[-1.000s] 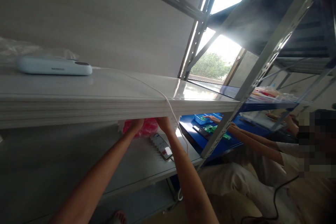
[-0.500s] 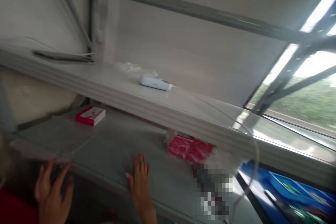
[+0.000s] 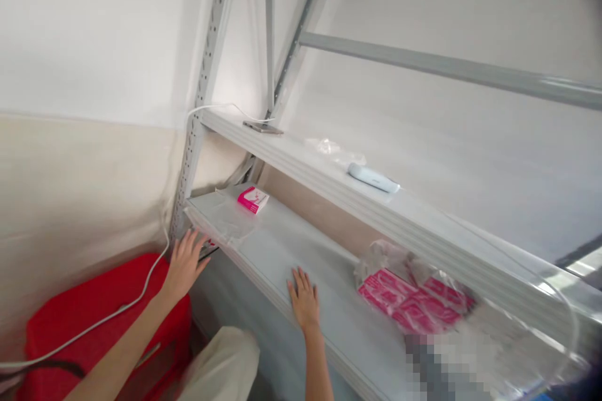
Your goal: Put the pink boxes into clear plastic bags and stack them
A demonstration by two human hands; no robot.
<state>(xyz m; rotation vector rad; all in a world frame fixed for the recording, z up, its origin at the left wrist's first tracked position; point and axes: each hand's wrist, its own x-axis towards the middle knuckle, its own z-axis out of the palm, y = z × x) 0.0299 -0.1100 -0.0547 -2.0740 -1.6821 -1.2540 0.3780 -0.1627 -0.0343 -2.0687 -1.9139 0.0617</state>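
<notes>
My left hand (image 3: 185, 265) hovers near the front left corner of the lower shelf (image 3: 286, 250), fingers spread and holding nothing. Palm down on that shelf, my right hand (image 3: 305, 301) lies flat with its fingers stretched out. Between the hands and the back left corner is a small pink and white box (image 3: 253, 199), beside a clear plastic sheet (image 3: 226, 225). To the right of my right hand lie pink packets (image 3: 414, 301) in clear plastic wrapping.
On the upper shelf are a pale blue handheld device (image 3: 374, 178) with a cable, crumpled clear plastic (image 3: 329, 149) and a phone-like flat object (image 3: 262, 128). A red stool (image 3: 108, 301) stands at lower left, a white cable (image 3: 141, 288) crossing it. A perforated metal post (image 3: 204, 75) rises at the shelf end.
The view has swung left and drawn back, bringing the red stool and post into sight. My left hand stays open by the shelf edge; my right hand stays flat on the shelf.
</notes>
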